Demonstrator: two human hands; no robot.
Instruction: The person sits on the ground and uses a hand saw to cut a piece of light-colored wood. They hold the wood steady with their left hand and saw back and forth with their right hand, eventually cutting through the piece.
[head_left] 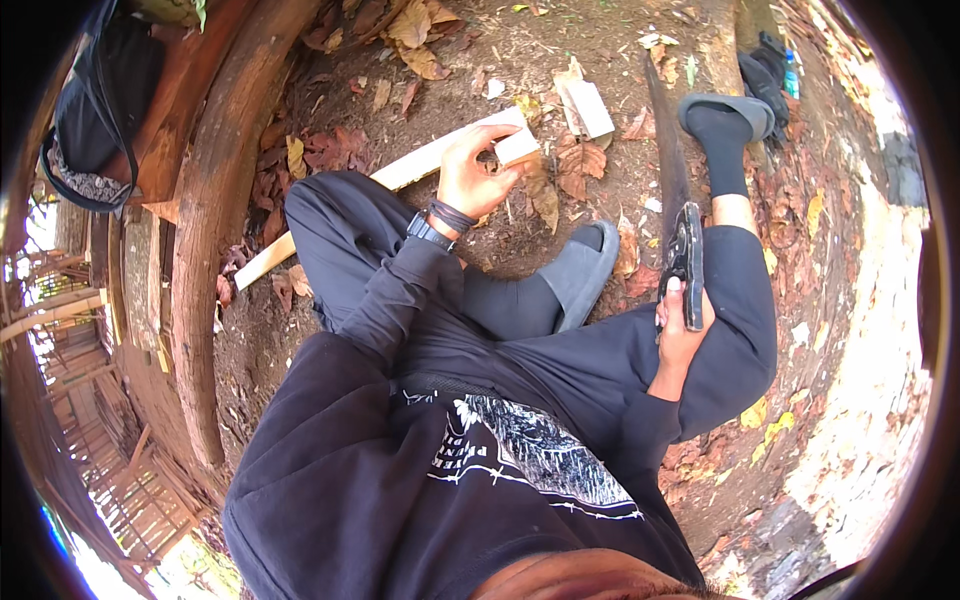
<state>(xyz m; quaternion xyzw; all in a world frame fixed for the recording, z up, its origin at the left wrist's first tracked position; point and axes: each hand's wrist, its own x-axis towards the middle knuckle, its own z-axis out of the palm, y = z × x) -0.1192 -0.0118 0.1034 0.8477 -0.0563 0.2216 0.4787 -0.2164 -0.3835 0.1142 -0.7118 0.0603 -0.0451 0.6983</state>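
My left hand [470, 178] curls its thumb and fingers around a small pale wood block [518, 148]. Under and behind that hand lies a long pale wood strip [412, 165], running across the ground beneath my bent left leg. Over my right thigh, my right hand [684, 325] is wrapped round the black handle of a handsaw [685, 250]. The saw's long, dark blade points away from me, toward the far ground. Another pale wood block [590, 108] rests on the soil just beyond the held one, apart from both hands.
Thick logs [215, 200] run along my left, with a black bag [100, 110] beside them. My sandalled feet [585, 272] flank the work area. Dry leaves [580, 165] litter the soil. At the far right lie a dark bundle [765, 75] and a bottle [792, 75].
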